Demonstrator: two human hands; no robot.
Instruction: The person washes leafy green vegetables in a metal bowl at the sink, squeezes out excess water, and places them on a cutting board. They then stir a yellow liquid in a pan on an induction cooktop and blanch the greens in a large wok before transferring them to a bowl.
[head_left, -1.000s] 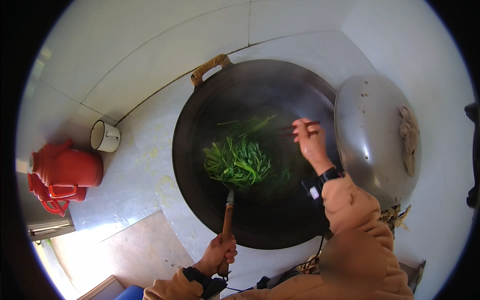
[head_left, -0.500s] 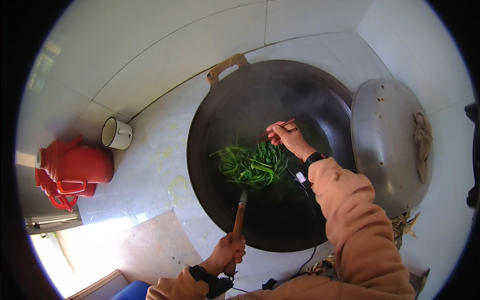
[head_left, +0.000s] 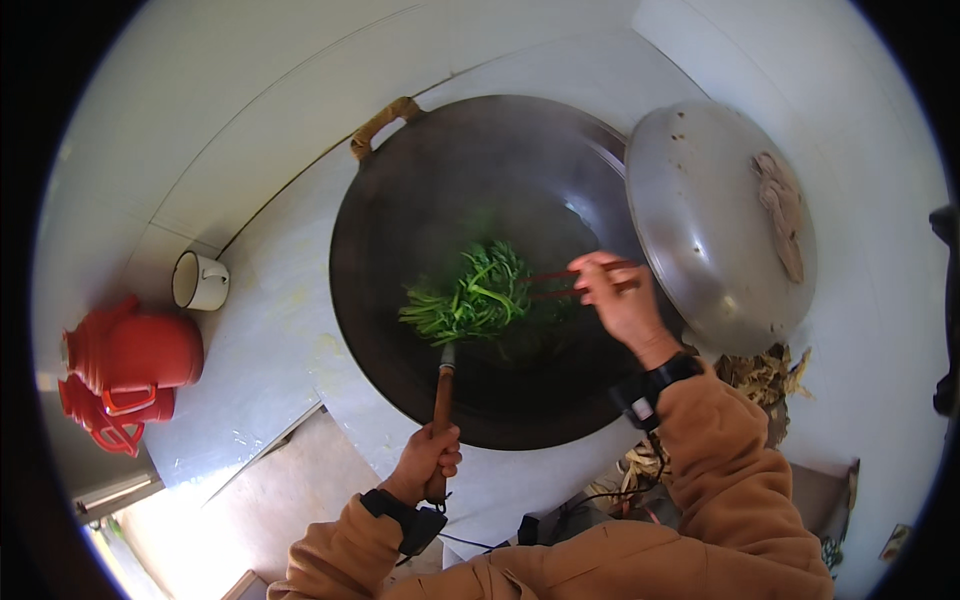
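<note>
A heap of leafy green vegetables point(head_left: 470, 295) sits over the big dark wok point(head_left: 520, 415), with faint steam around it. My left hand point(head_left: 430, 460) is closed round the wooden handle of a long cooking tool point(head_left: 442, 395); its head is hidden under the greens. Dark red chopsticks point(head_left: 555, 284) are held in my right hand point(head_left: 618, 295), their tips reaching the right side of the heap. Whether the tips grip a stem I cannot tell.
A large metal lid point(head_left: 715, 230) with a cloth on its handle leans at the wok's right. Red thermos jugs point(head_left: 150, 352) and a white enamel mug point(head_left: 201, 281) stand at the left. Dry husks point(head_left: 765, 380) lie at lower right; a cable point(head_left: 610, 492) runs near my body.
My right hand with the chopsticks has drawn back to the right of the greens. My left hand still holds the tool under them. The whole view has shifted, moving the wok left and up.
</note>
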